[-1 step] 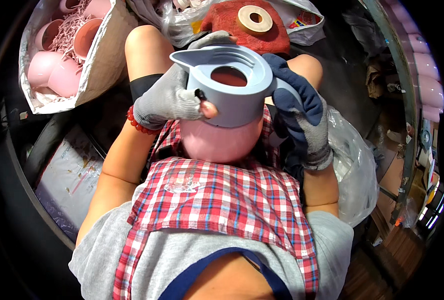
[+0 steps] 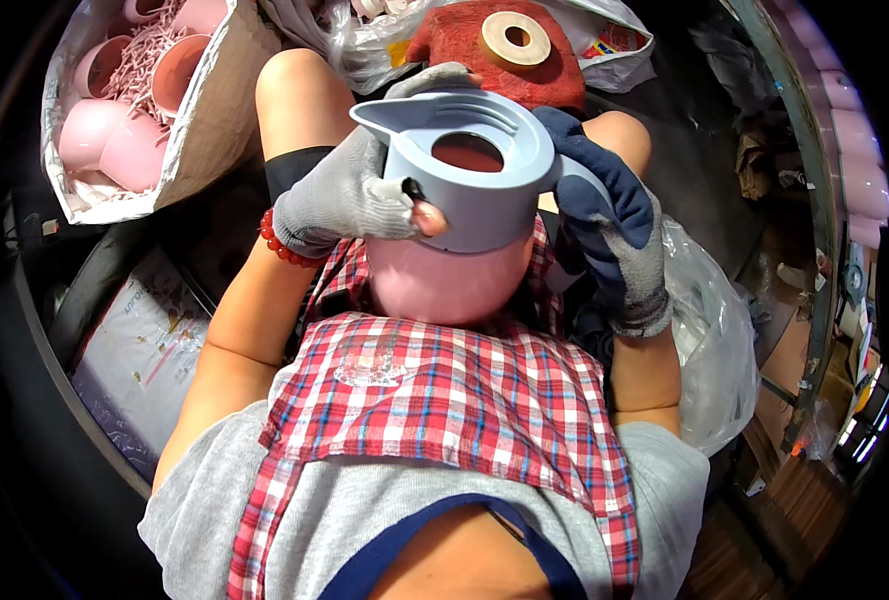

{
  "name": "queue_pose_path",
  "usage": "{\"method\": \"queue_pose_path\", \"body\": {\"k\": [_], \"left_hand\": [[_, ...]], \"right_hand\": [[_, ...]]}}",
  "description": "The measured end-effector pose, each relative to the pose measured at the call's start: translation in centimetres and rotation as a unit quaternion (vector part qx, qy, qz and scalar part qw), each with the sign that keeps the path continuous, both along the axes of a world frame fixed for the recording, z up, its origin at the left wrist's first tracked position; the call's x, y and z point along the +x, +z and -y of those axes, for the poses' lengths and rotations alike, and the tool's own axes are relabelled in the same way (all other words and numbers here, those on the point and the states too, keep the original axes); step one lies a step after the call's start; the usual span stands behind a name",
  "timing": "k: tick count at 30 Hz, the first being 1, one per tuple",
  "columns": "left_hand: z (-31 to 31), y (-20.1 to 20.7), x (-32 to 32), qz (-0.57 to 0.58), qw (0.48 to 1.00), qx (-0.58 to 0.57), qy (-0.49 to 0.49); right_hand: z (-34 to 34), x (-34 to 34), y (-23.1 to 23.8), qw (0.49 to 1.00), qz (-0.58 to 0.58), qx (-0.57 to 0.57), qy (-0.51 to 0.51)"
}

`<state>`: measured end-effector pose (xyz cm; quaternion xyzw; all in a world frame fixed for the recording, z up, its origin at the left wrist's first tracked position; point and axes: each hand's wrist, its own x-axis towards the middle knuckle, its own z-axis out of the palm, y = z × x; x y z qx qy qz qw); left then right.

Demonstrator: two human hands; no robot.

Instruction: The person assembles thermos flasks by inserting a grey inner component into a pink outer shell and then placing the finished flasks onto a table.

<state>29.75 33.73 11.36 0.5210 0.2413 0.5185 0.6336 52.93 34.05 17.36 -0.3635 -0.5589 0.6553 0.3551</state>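
Over my lap I hold a jug with a rounded, glossy pink body. Its grey-blue collar has a spout pointing left, a handle on the right and a round hole in the top, dark reddish inside. My left hand, in a grey glove with a bare thumb tip, is closed round the collar below the spout. Its other fingers are mostly hidden behind the jug. My right hand, in a navy and grey glove, is closed on the handle. The jug's lower end is hidden by my checked apron.
At the upper left, a white sack holds several pink vessels and pink paper shreds. Beyond my knees lies a red block bearing a cream ring. A clear plastic bag is by my right arm; pink vessels line the right edge.
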Motion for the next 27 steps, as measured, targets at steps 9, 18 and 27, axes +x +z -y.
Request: {"method": "queue_pose_path", "body": {"k": [9, 18, 27], "left_hand": [[0.8, 1.0, -0.5, -0.011, 1.000, -0.004, -0.013], [-1.8, 5.8, -4.4, -0.018, 0.979, 0.057, 0.194], [-9.9, 5.4, -3.0, -0.025, 0.950, 0.201, 0.239]], "right_hand": [[0.2, -0.3, 0.8, 1.000, 0.024, 0.009, 0.004], [-15.3, 0.0, -5.2, 0.935, 0.172, 0.305, -0.054], [-25.8, -2.4, -17.5, 0.648, 0.541, 0.534, 0.035]]}}
